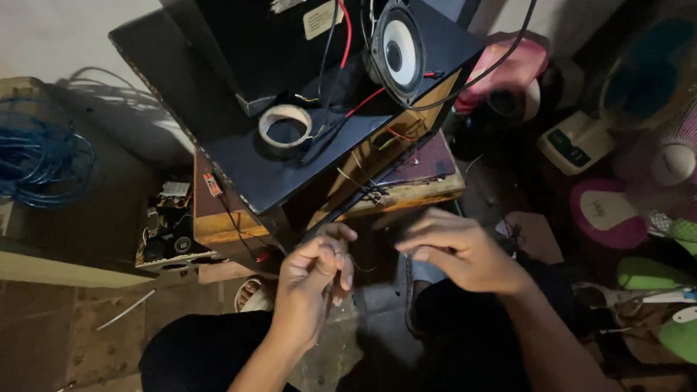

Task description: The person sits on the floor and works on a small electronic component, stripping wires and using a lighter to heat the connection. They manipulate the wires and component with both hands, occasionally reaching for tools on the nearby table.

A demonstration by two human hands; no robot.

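My left hand (pixel 312 279) is low in the middle, its fingers pinched together on a thin wire (pixel 356 267) that is hard to see in the dim light. My right hand (pixel 457 247) hovers just to the right, fingers curled and partly blurred, its fingertips close to the same wire; whether it grips the wire I cannot tell. Both hands sit in front of an open black speaker cabinet (pixel 247 156). A loose speaker driver (pixel 398 49) with a white cone rests on the cabinet, with red and black wires (pixel 341 51) running to it. A roll of tape (pixel 284 129) lies on the cabinet.
A blue cable coil (pixel 40 156) lies at far left. A small electronics box (pixel 168 232) sits left of the cabinet. On the right are a pink cloth (pixel 512 69), a white device (pixel 573 141) and green and pink fan parts (pixel 617 210). Tiled floor (pixel 72 341) lies below.
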